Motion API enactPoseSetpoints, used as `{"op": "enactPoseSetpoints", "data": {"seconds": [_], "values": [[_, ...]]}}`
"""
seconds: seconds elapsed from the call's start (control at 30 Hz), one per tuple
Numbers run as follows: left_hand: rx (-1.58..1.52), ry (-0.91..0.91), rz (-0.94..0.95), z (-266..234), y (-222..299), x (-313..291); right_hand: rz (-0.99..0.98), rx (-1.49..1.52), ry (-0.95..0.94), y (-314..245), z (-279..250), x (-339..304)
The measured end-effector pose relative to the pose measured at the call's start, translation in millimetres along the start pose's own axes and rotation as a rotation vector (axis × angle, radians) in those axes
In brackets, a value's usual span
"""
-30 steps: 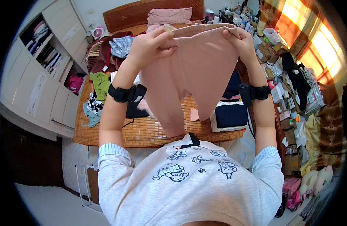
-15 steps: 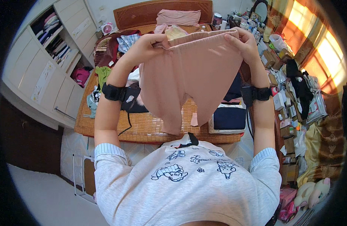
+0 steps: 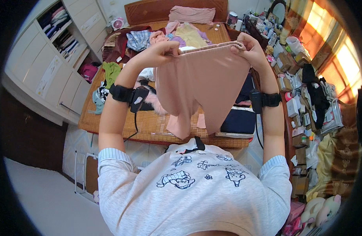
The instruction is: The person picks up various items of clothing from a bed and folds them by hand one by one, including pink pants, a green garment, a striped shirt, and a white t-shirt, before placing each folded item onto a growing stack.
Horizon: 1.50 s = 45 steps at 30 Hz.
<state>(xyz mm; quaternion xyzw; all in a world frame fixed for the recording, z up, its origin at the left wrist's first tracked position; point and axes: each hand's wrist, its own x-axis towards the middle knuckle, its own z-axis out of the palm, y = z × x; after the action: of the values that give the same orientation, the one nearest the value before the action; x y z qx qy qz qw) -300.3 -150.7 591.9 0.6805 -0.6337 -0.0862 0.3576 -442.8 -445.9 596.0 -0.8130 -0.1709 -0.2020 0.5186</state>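
Note:
A pair of dusty-pink pants (image 3: 210, 74) with an elastic waistband hangs stretched between my hands above the bed. My left hand (image 3: 163, 53) is closed on one end of the waistband. At the other end, my right hand (image 3: 248, 49) pinches the gathered band between thumb and fingers. The legs dangle toward my chest, their lower ends over the near edge of the bamboo mat (image 3: 149, 126). Beyond the right leg lies a folded dark navy garment (image 3: 238, 120) on a flat stack. Part of the mat is hidden behind the pants.
Heaped clothes (image 3: 139, 40) lie at the bed's far side, with a pink pillow (image 3: 192, 14) by the headboard. A green garment (image 3: 111, 73) is at the left edge. A white wardrobe (image 3: 43, 74) stands left; boxes and bags (image 3: 301, 106) crowd the right.
The pants have dropped slightly in view and their legs hang narrower, swung closer together. My hands still hold the waistband. More of the heaped clothes shows beyond it.

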Motion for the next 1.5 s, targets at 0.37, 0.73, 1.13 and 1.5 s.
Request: {"op": "enactPoseSetpoints", "data": {"seconds": [0.37,0.73,1.13,1.5], "values": [[0.290,0.058,-0.201,57.3,-16.7,7.7,0.042,0.011,0.184,20.0,28.6,7.8],[0.559,0.358,-0.314,57.5,-16.7,-8.9,0.148,-0.016,0.153,29.2,53.2,12.2],[0.451,0.255,-0.476,52.0,-34.7,-22.1,-0.008,-0.079,0.251,55.3,62.0,12.9],[-0.713,0.524,-0.774,69.2,-42.7,-14.1,-0.101,-0.171,0.125,48.9,132.5,-43.7]]}}
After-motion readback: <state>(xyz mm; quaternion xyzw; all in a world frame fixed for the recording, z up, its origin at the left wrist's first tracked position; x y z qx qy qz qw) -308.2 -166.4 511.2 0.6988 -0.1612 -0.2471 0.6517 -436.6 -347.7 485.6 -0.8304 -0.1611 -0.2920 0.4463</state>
